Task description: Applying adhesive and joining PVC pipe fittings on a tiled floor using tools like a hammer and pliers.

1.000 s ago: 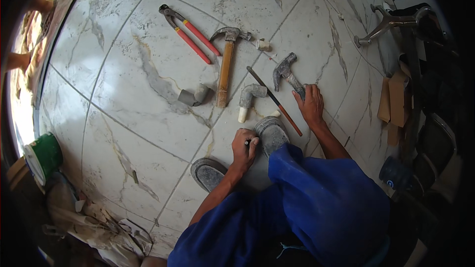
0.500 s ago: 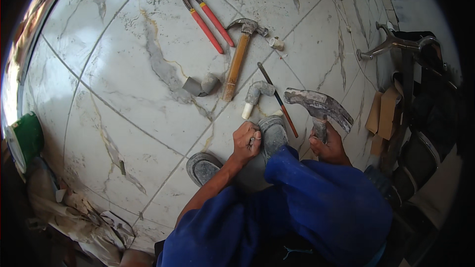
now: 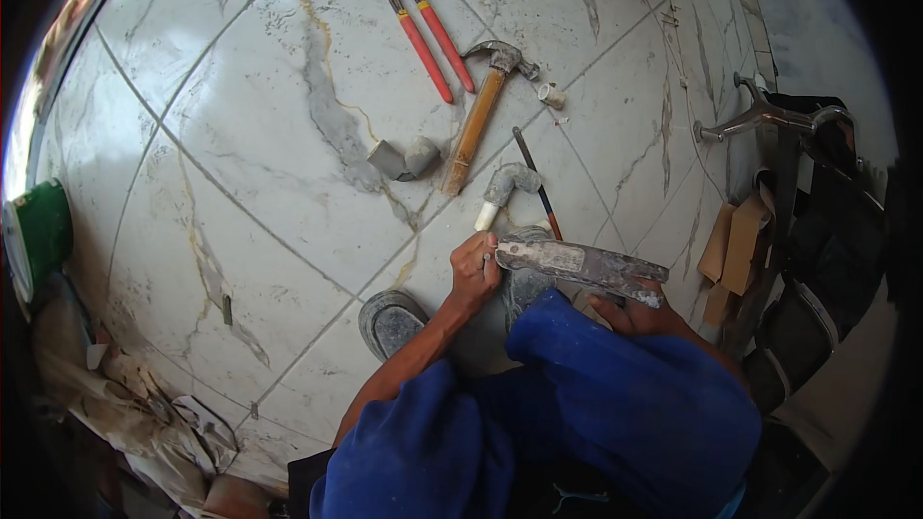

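- The left hand (image 3: 474, 269) is curled into a tight fist just beyond the knees, and a slim piece (image 3: 487, 255) shows its end at the top (the rest is hidden, so I cannot tell what it is).
- The right hand (image 3: 630, 315) is closed around the handle of a grey claw hammer (image 3: 577, 262), mostly hidden under the head, which lies across the view above the right shoe (image 3: 528, 293) with one end by the fist; whether they touch, I cannot tell.
- The floor (image 3: 260, 192) is pale, glossy tile with grey veins, dark joints and smudges of dirt.
- Farther out on it lie red-handled pincers (image 3: 418, 53) and a wooden-handled hammer (image 3: 474, 125), near one another, with a short white fitting (image 3: 551, 95) just beside the hammer's head.
- Nearer the fist are a grey elbow with a white stub (image 3: 514, 179), a thin dark rod (image 3: 535, 173) and, more to the left, a second grey elbow (image 3: 420, 156).
- Along the left side stand a green bucket (image 3: 43, 235) and crumpled sheeting (image 3: 115, 408).
- At the right are a chrome-legged frame (image 3: 769, 115) and folded cardboard (image 3: 745, 245).
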Demonstrator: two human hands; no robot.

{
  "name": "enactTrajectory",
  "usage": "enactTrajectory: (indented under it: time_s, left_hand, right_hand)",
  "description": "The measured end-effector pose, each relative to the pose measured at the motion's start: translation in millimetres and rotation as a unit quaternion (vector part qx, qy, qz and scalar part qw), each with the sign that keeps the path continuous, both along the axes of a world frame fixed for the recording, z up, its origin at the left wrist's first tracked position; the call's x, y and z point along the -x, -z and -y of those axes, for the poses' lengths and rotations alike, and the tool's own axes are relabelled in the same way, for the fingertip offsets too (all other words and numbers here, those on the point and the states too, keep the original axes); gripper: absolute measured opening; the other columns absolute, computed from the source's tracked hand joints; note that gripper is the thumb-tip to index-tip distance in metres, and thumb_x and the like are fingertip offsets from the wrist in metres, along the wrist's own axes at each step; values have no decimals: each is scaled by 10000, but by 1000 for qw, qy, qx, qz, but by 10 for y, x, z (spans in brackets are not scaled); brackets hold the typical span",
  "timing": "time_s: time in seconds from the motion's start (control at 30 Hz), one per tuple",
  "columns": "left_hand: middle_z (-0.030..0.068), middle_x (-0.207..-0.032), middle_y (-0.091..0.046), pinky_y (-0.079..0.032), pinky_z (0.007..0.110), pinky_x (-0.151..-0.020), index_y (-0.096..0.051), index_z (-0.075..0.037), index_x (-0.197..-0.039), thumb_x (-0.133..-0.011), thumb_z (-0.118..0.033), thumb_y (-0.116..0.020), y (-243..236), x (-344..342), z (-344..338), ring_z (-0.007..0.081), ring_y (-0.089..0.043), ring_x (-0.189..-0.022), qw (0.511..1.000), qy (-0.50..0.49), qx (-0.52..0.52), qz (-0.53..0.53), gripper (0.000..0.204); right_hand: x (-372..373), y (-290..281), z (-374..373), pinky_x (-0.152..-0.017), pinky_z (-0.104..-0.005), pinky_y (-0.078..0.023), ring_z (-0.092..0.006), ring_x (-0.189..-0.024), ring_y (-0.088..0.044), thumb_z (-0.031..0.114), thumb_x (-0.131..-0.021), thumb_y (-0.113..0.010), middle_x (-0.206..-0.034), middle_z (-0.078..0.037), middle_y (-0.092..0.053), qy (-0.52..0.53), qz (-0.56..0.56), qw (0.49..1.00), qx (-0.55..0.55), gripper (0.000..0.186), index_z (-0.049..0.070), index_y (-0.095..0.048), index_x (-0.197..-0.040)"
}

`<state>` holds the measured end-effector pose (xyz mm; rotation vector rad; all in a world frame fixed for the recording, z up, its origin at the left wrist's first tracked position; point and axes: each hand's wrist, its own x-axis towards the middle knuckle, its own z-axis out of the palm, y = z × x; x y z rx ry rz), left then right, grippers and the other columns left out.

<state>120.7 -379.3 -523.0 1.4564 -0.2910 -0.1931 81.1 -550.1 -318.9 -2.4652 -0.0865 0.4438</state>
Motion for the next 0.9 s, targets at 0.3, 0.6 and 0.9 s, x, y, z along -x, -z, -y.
enactTrajectory:
  time_s: [0.3, 0.6, 0.9]
  left_hand:
    - [119, -603, -486, -390, 360, -465, -535, 26, -707, -785, 56, -482, 44, 2, -32, 265, -487, -482, 998, -22, -25, 51, 100]
    - [108, -604, -494, -368, 358, -447, -510, 10, -671, -829, 41, -472, 28, 15, -1, 247, -484, -474, 998, 28, -2, -59, 166]
    - [116, -617, -495, -396, 339, -465, -534, 28, -694, -782, 3, -492, 62, -10, 15, 254, -492, -486, 998, -2, 28, 48, 101]
  right_hand:
    - [-324, 37, -24, -515, -374, -492, -262, -619, -652, 259, -827, -677, -762, -142, -646, 16, -167, 984, 53, 306, -19, -589, -921]
    - [-191, 258, 89, -520, -376, -497, -300, -614, -646, 216, -790, -705, -756, -160, -633, -53, -186, 979, 57, 326, -23, -583, -975]
    - [-178, 221, 93, -501, -323, -509, -272, -597, -646, 145, -779, -710, -773, -176, -640, -30, -36, 999, -1, 283, -34, -611, -975]
